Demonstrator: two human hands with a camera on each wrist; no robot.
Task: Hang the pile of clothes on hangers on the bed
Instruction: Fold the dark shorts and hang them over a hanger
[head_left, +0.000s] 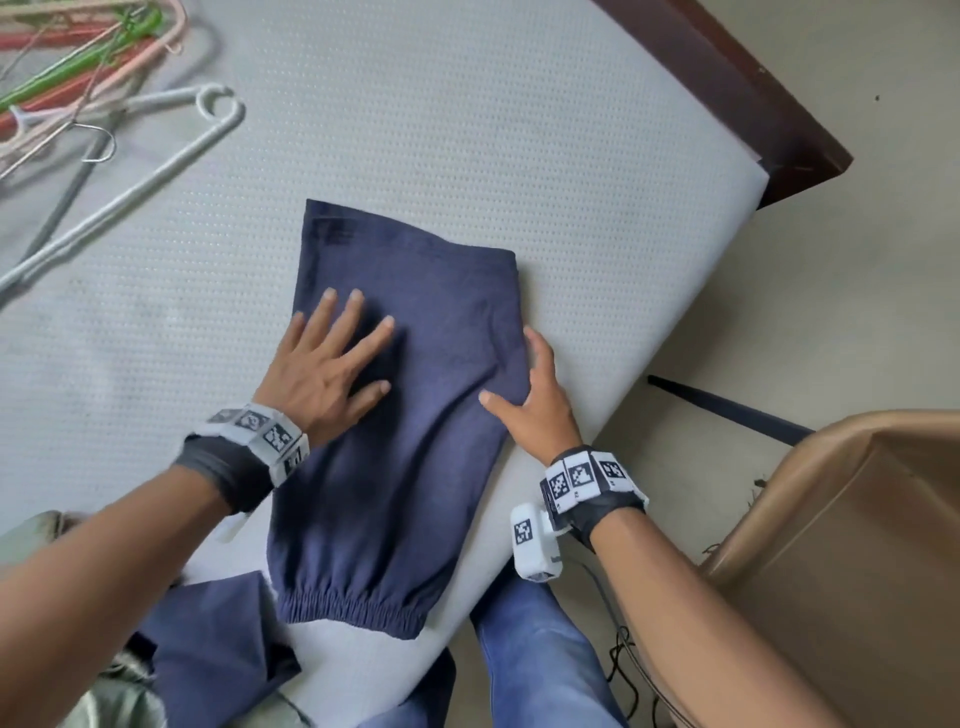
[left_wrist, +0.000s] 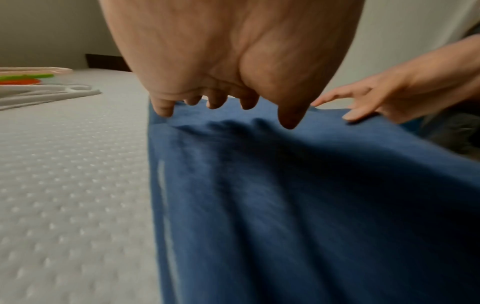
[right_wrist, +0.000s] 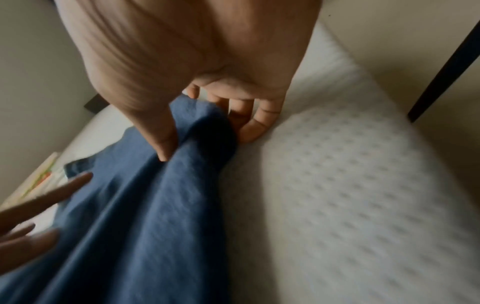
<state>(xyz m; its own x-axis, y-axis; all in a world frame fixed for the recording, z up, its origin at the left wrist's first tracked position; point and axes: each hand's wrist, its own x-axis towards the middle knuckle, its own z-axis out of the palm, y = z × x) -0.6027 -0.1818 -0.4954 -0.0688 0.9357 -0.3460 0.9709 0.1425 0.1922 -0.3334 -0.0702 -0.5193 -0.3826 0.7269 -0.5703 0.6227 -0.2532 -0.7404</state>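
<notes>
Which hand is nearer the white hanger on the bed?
Left. The left hand lies flat on the navy shorts, on the white hanger side; the right hand grips their opposite edge.

A brown chair (head_left: 831, 545) stands on the floor beside black cables (head_left: 623, 670).

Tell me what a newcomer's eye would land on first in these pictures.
First, the navy shorts spread on the white mattress, elastic waistband toward the person. The left hand presses flat on the cloth with straight fingers, while the right hand pinches a fold at the shorts' right edge, near the mattress side. A tangle of coloured hangers lies at the far left.
</notes>
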